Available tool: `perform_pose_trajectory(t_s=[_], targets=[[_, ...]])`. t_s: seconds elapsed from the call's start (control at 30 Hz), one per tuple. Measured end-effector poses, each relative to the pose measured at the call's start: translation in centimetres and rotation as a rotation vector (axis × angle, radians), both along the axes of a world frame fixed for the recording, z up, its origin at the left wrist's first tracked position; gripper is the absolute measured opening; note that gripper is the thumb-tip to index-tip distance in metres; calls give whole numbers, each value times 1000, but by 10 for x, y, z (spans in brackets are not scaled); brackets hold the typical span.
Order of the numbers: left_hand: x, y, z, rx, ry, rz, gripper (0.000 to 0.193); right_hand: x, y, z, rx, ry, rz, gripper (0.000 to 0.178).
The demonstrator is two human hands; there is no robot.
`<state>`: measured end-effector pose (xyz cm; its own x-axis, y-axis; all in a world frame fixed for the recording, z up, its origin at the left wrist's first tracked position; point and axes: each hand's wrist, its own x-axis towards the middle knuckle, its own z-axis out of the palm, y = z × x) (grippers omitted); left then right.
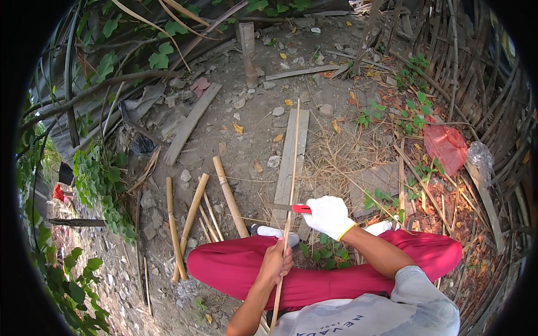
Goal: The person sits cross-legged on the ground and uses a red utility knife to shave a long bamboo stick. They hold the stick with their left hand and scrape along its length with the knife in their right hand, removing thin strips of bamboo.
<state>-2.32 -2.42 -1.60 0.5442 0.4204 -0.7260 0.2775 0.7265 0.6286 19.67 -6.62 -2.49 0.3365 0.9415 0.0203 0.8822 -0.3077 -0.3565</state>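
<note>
A long thin bamboo strip (pixel 294 145) runs from beside my body out over a grey wooden plank (pixel 287 162) on the ground. My bare left hand (pixel 276 261) is wrapped round the strip near my lap. In a white knitted glove, my right hand (pixel 329 217) grips the red handle of a knife (pixel 301 209). The knife's blade points left and lies across the strip, just beyond my left hand; whether its edge is cutting into the strip I cannot tell.
To the left lie several bamboo poles (pixel 228 196) and thinner strips. Another board (pixel 193 123) rests farther off, near a short upright post (pixel 247 55). Dry shavings (pixel 342 157) cover the ground right of the plank. A red plastic bag (pixel 444 147) lies by the stick fence (pixel 476 89).
</note>
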Motion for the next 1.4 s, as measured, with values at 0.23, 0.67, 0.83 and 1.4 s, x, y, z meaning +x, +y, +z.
perform_pose_trajectory(t_s=[0.23, 0.67, 0.83, 1.4], targets=[[9, -7, 3, 58, 79, -64, 46, 13, 13, -41, -5, -31, 31, 22], [0, -24, 4, -79, 133, -76, 43, 44, 50, -57, -132, -37, -257, 23], [-16, -41, 15, -119, 141, -200, 45, 114, 29, -61, -114, -155, -201, 23], [-105, -87, 54, -261, 309, -176, 49, 216, -1, -92, -254, -147, -594, 27]])
